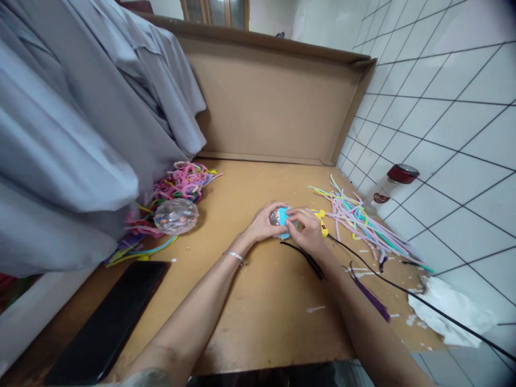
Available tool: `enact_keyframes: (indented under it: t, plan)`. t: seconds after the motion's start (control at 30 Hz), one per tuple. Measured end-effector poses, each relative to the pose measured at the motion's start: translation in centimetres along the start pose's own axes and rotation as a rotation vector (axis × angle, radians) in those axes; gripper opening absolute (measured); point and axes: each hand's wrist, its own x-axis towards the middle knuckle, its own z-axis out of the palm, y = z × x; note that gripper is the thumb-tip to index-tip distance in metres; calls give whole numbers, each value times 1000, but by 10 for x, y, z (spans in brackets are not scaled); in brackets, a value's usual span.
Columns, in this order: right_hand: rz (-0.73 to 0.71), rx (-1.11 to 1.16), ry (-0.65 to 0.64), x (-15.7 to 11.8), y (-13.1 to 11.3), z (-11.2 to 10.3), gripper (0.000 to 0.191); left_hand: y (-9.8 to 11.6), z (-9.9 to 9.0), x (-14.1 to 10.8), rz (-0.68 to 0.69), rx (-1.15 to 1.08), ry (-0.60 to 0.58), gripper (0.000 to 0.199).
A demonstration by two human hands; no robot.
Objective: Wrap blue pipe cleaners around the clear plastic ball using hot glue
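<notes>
Near the middle of the wooden table (242, 317), my left hand (264, 221) is wrapped round a small clear ball (275, 217) with a light-blue band (284, 221) across it. The fingers of my right hand (305, 228) press together on the blue band from the right. Just right of that hand lies a yellow tool (323, 226) with a black cable, partly hidden by the fingers. Thin black strips (302, 251) lie on the table below the ball, partly under my right forearm.
A second clear ball (176, 216) sits by pink fuzzy stems (187, 180) at left. A black phone (110, 322) lies at front left. Pastel stems (355, 215), a purple tassel (371, 298), white cloth (451, 312) and red-lidded jar (387, 188) are at right. Cardboard (274, 97) stands behind.
</notes>
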Motion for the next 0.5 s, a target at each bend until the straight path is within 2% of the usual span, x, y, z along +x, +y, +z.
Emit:
enact_keyframes:
  t: [0.3,0.5]
  plan:
    - [6,2,-7,0,1,-1,9,2,-2,0,26,31,-15,56]
    - [31,-7,-2,0,0,-1,10,3,-4,0,44,119,-65,78]
